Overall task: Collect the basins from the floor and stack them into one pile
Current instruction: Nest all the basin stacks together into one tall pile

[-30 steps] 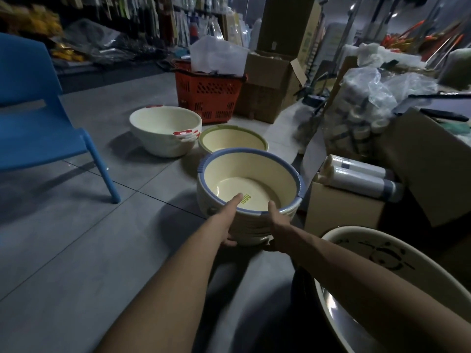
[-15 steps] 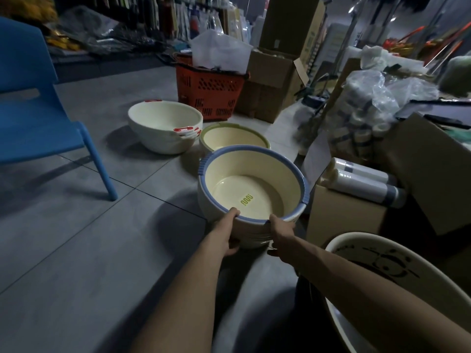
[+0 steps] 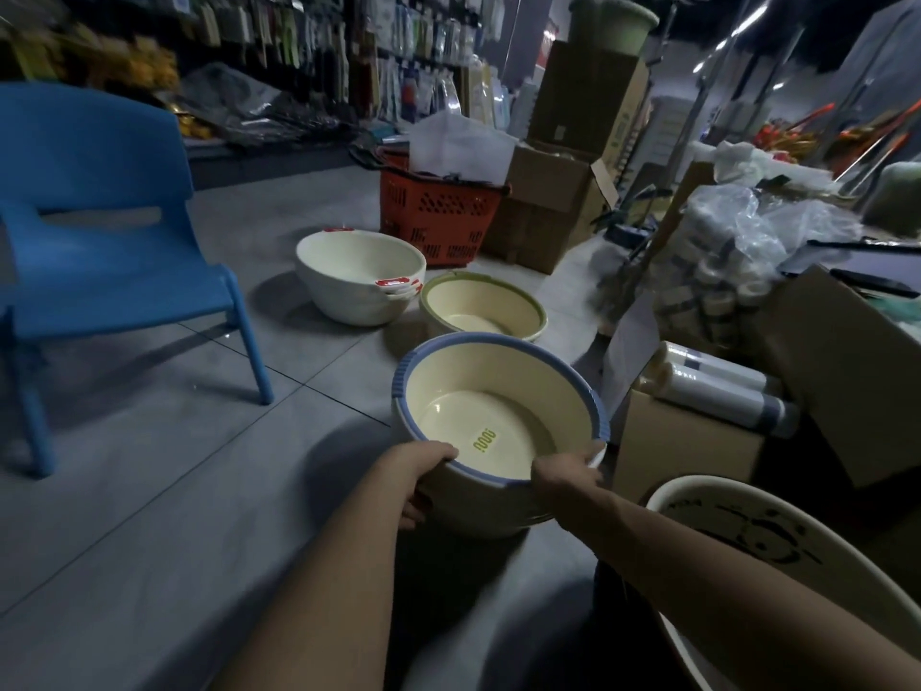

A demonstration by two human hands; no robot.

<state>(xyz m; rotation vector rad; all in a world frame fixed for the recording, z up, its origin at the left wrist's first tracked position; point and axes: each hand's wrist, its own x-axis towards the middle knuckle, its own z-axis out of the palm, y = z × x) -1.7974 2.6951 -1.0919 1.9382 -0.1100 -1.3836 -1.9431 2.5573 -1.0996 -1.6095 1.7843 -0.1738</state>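
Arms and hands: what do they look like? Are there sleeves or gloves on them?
They are a person's two bare arms, the left arm and the right arm, with no sleeves in view. The left hand and the right hand wear no gloves. No watch, bracelet or ring shows, though the light is dim.

Around you lies a dim shop with grey floor tiles [image 3: 149, 516], a blue plastic chair [image 3: 99, 271] at nine o'clock, shelves [image 3: 299, 42] of hanging goods at twelve, a red basket [image 3: 438, 216] before them, and cardboard boxes [image 3: 548, 182] from one to three o'clock
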